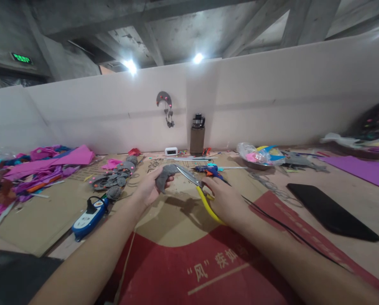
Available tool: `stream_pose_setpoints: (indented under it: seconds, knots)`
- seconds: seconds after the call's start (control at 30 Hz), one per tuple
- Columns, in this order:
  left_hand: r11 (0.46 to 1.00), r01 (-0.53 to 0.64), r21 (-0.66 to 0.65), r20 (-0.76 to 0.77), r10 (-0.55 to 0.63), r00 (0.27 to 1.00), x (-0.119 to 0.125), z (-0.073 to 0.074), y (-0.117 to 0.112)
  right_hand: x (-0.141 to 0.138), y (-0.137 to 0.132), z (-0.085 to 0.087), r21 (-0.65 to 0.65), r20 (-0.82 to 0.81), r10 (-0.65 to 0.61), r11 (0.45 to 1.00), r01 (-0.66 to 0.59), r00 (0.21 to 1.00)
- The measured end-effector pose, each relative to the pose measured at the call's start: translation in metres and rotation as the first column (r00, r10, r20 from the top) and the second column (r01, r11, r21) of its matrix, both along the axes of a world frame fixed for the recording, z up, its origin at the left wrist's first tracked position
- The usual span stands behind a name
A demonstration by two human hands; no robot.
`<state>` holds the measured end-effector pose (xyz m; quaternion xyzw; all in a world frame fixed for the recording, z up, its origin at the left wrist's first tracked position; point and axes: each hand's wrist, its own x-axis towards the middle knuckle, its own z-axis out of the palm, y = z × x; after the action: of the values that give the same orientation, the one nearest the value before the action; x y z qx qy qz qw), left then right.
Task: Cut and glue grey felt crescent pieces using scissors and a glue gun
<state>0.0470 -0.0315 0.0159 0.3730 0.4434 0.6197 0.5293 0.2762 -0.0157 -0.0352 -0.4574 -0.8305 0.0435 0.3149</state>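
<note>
My left hand (151,188) is closed around a piece of grey felt (165,176), held up over the cardboard (176,216). My right hand (224,199) grips yellow-handled scissors (194,184), whose metal blades point left and up and touch the top of the grey felt. Just beyond the scissors lies a blue glue gun (210,170), its black cord (272,218) running back along my right forearm.
A blue-and-white power strip (90,216) lies at the left, grey felt pieces (114,180) behind it, pink and purple felt sheets (49,163) farther left. A brown bottle (197,135) stands by the white wall. A black sheet (330,212) lies right, a bowl of scraps (259,156) beyond.
</note>
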Motion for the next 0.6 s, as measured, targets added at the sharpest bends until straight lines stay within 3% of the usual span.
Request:
stream_pose_setpoints:
  seconds: [0.3, 0.5, 0.6]
  knots:
    - [0.983, -0.171, 0.061, -0.05, 0.174, 0.984, -0.0003, 0.0039, -0.0009, 0.0004, 0.0025, -0.0007, -0.019, -0.014, 0.036, 0.999, -0.037, 0.999]
    - [0.984, -0.132, 0.122, -0.107, 0.146, 0.984, 0.0012, -0.0004, -0.0017, -0.0004, 0.0005, 0.001, -0.024, 0.04, 0.056, 0.998, -0.055, 0.998]
    - [0.968, -0.164, 0.19, -0.133, 0.191, 0.973, -0.0009, -0.0026, -0.0002, -0.0001, 0.0, 0.0021, -0.037, 0.089, 0.094, 0.995, -0.091, 0.992]
